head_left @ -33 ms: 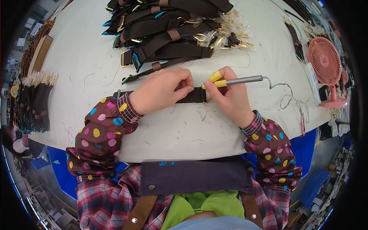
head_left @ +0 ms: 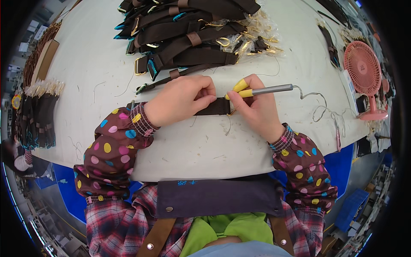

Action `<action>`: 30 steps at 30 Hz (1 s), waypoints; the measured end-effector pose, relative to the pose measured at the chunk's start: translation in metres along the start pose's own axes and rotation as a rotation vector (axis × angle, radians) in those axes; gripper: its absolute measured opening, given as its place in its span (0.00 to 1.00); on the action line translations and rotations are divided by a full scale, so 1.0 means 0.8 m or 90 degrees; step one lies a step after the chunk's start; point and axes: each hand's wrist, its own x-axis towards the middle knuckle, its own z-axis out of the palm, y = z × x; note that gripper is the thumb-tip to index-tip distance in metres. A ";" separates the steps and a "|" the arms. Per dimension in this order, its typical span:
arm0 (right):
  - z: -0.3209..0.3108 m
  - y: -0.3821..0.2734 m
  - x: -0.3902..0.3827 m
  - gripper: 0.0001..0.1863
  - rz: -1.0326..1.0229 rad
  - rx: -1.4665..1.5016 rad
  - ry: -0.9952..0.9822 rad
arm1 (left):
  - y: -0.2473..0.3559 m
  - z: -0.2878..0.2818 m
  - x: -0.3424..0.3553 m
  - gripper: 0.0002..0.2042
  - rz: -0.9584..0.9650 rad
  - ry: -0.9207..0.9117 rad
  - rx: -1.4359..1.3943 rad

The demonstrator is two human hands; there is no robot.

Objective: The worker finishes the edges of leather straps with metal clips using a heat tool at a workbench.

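A dark brown webbing strap (head_left: pixel 216 109) lies across the table in front of me, with a gold metal ring (head_left: pixel 232 113) at its right end. My left hand (head_left: pixel 180 99) covers its middle part, fingers curled and thumb closed down at the strap. My right hand (head_left: pixel 259 112) grips a corded pen-shaped tool (head_left: pixel 274 89) with a yellow grip and grey barrel. Its front end is at the strap's right end; the tip itself is hidden by my fingers. A yellow cover (head_left: pixel 240 85) sits on a finger of that hand.
A heap of similar straps (head_left: pixel 184 36) with gold hooks in clear wrap lies beyond my hands. At the right stand a pink fan (head_left: pixel 362 68) and the tool's thin cord (head_left: pixel 321 100). More straps (head_left: pixel 40 115) hang at the left edge. Loose threads dot the white table (head_left: pixel 192 158).
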 end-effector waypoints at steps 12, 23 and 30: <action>0.002 0.002 0.007 0.11 -0.009 -0.029 -0.004 | 0.000 -0.013 0.006 0.07 -0.038 -0.035 -0.119; 0.003 0.006 0.007 0.12 -0.007 -0.040 -0.006 | -0.002 -0.012 0.008 0.07 -0.039 -0.047 -0.124; -0.011 -0.002 0.006 0.08 -0.032 -0.075 0.004 | 0.004 -0.034 -0.004 0.10 -0.050 -0.009 0.047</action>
